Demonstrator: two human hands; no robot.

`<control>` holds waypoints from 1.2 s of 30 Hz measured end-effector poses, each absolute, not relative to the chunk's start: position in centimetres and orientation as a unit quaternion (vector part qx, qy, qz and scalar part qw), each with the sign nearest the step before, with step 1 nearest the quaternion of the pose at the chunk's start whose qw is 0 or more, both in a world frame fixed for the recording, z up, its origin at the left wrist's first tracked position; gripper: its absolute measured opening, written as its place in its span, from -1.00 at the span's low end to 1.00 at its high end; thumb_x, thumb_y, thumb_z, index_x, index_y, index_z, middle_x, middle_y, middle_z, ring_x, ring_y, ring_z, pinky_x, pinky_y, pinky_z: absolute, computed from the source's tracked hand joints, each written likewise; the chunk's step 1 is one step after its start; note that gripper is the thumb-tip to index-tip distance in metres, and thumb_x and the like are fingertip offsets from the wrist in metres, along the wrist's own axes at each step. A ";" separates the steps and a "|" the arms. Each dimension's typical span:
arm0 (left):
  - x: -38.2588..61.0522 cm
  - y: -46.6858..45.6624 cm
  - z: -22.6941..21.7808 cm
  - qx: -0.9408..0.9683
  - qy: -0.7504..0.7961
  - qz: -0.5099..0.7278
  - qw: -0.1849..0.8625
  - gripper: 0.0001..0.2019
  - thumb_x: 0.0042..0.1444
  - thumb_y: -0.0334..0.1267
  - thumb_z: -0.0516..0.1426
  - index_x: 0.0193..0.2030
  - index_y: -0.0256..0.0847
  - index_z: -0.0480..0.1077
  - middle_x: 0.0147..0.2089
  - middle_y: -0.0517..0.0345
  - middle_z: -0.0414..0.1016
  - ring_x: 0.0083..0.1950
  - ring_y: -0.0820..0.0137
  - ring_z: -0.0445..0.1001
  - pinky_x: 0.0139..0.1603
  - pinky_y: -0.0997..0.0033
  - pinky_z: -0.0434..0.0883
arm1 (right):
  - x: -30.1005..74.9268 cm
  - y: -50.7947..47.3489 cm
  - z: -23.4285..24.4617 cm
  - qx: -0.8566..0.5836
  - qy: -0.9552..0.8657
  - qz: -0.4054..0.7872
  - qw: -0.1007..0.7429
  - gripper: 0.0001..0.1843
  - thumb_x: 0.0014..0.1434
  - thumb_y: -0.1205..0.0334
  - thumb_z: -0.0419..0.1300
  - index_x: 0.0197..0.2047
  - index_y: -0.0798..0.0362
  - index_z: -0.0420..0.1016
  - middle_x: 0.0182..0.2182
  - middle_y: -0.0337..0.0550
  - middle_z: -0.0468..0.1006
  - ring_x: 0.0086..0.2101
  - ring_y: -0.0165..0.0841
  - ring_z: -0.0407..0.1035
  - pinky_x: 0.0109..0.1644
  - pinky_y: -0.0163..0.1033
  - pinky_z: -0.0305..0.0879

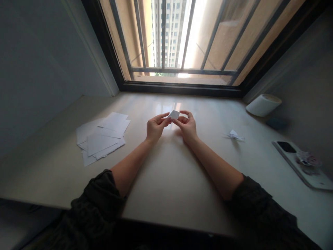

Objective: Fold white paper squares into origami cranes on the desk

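A small folded piece of white paper (174,114) is held up over the middle of the pale table (166,180). My left hand (155,127) pinches its left edge between thumb and fingers. My right hand (187,125) pinches its right edge, index finger curled over the top. Both hands hover just above the table surface, close together. Both forearms reach out from dark sleeves at the near edge.
A loose pile of white paper sheets (102,138) lies to the left. A small folded paper figure (235,135) sits to the right. Farther right are a roll of white paper (263,104), a white phone (301,164) and a barred window (179,45) behind.
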State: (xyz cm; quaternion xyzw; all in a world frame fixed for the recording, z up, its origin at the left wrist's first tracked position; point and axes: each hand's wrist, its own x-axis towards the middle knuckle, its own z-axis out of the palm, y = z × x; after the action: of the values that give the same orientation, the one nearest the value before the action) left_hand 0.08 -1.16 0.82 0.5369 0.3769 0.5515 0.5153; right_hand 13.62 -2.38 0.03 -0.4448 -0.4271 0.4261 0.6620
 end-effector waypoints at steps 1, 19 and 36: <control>0.1 -1.2 0.8 0.538 0.375 0.551 0.515 -0.49 -0.12 0.00 0.32 -0.04 -0.22 0.52 -0.28 0.01 0.62 -0.25 0.29 0.58 -0.19 0.31 0.47 | 13.6 -2.3 -0.1 -0.443 -0.419 0.431 0.665 -0.33 -0.27 0.01 0.45 -0.13 -0.01 0.27 -0.45 -0.29 0.58 -0.37 -0.33 0.51 -0.18 -0.20 0.39; 0.0 -0.3 0.1 0.541 0.373 0.537 0.530 -0.53 -0.13 -0.04 0.32 -0.08 -0.23 0.53 -0.27 0.00 0.62 -0.26 0.31 0.58 -0.16 0.30 0.47 | 13.9 -2.1 -0.3 -0.455 -0.448 0.392 0.663 -0.54 -0.05 -0.02 0.34 -0.14 0.01 0.37 -0.48 -0.26 0.58 -0.41 -0.33 0.51 -0.16 -0.15 0.40; 0.0 -1.1 0.9 0.586 0.334 0.482 0.559 -0.45 -0.08 -0.01 0.31 0.03 -0.25 0.46 -0.33 -0.01 0.62 -0.24 0.27 0.59 -0.12 0.28 0.46 | 14.0 -2.5 0.1 -0.494 -0.435 0.391 0.643 -0.65 -0.12 -0.09 0.36 -0.47 0.05 0.58 -0.56 -0.26 0.52 -0.51 -0.43 0.31 -0.36 -0.27 0.26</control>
State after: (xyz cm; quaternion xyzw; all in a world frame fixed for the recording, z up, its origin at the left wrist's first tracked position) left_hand 0.01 -1.13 0.93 0.5864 0.3336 0.4822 0.5589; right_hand 13.98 -2.55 0.14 -0.4939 -0.4353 0.3910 0.6432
